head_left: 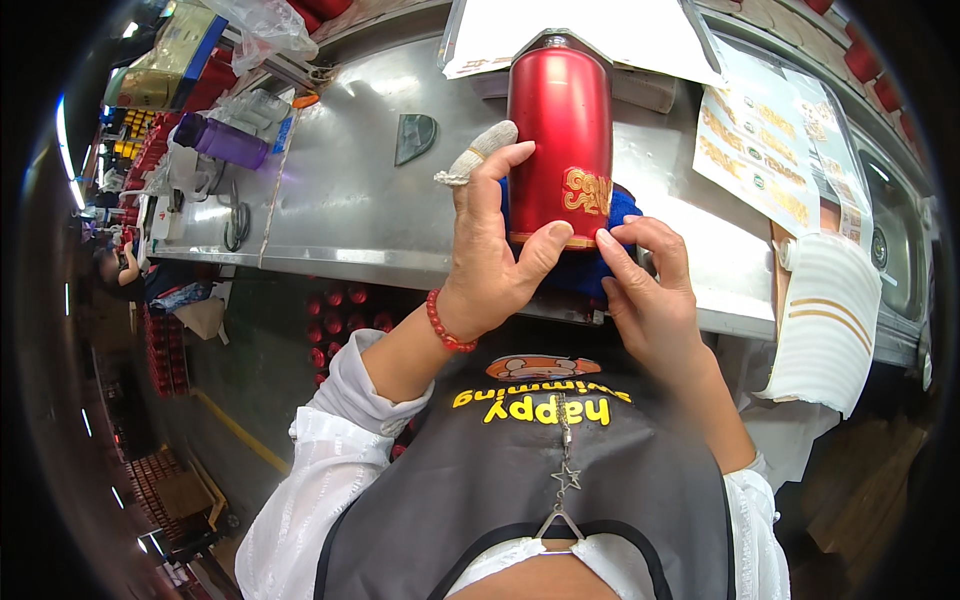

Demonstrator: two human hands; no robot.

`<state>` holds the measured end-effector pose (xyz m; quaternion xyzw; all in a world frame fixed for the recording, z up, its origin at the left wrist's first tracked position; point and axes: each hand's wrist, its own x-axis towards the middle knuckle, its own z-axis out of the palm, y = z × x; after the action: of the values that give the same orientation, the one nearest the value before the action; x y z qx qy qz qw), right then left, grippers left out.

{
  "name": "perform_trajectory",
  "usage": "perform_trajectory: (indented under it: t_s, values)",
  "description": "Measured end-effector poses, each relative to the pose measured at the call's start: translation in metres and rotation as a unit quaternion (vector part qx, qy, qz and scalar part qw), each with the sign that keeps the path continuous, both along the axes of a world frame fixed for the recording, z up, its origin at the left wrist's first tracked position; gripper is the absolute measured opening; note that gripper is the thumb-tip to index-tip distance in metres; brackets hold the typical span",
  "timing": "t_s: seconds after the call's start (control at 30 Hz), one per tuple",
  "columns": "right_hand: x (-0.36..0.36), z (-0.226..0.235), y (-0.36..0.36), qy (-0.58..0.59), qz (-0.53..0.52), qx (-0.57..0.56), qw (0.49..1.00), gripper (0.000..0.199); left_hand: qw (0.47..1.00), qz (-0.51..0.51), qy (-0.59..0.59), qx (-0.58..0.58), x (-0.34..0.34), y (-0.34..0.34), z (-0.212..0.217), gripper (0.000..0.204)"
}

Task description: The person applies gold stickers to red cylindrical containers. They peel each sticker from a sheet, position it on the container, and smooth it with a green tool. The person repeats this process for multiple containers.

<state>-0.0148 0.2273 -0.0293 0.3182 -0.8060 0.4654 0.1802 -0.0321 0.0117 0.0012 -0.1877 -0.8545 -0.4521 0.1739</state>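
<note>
A glossy red metal bottle [560,110] lies on a blue cloth pad [620,207], its base toward me. A gold ornamental decal [587,190] sits low on its right side, and a thin gold band [560,240] runs round the base edge. My left hand [495,235] is closed on the bottle's left side, thumb pressed near the base; one of its fingers wears a whitish cloth cover [480,152]. At the lower right edge my right hand [648,275] has its fingertips against the bottle, at the band's end. The bottle hides part of the grip.
Sheets of gold decals [755,150] lie right on the steel table [370,200]. A white cloth [825,310] with gold strips hangs over the front edge. A grey scraper-like piece [415,137] and a purple bottle [225,138] are left. A white board [590,25] stands behind.
</note>
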Motion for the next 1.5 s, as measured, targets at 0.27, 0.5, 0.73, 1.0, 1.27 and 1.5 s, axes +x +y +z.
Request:
perform_trajectory:
  t_s: [0.27,0.5,0.73,1.0,1.27,1.5]
  values:
    - [0.0,0.001,0.0,0.012,0.0,0.022,1.0,0.064,0.999,-0.013,0.002,-0.035,-0.004,0.003,0.0,0.074]
    - [-0.002,-0.002,0.001,0.025,0.008,0.027,0.999,0.067,0.989,-0.064,-0.091,0.095,-0.007,-0.005,0.001,0.087]
    - [-0.002,-0.001,0.002,0.022,0.013,0.033,0.999,0.069,0.994,-0.042,-0.096,-0.013,-0.007,0.004,0.011,0.092]
    - [-0.003,-0.001,0.002,0.016,0.019,0.028,0.999,0.068,0.964,-0.124,-0.15,0.182,-0.011,-0.012,-0.001,0.091]
    - [-0.002,-0.003,0.001,0.013,0.016,0.03,0.999,0.068,0.997,-0.052,-0.03,-0.039,-0.01,0.001,0.008,0.088]
    - [-0.003,-0.003,0.006,-0.018,0.032,0.015,0.999,0.067,0.947,-0.007,0.264,-0.183,0.017,-0.026,-0.011,0.03]
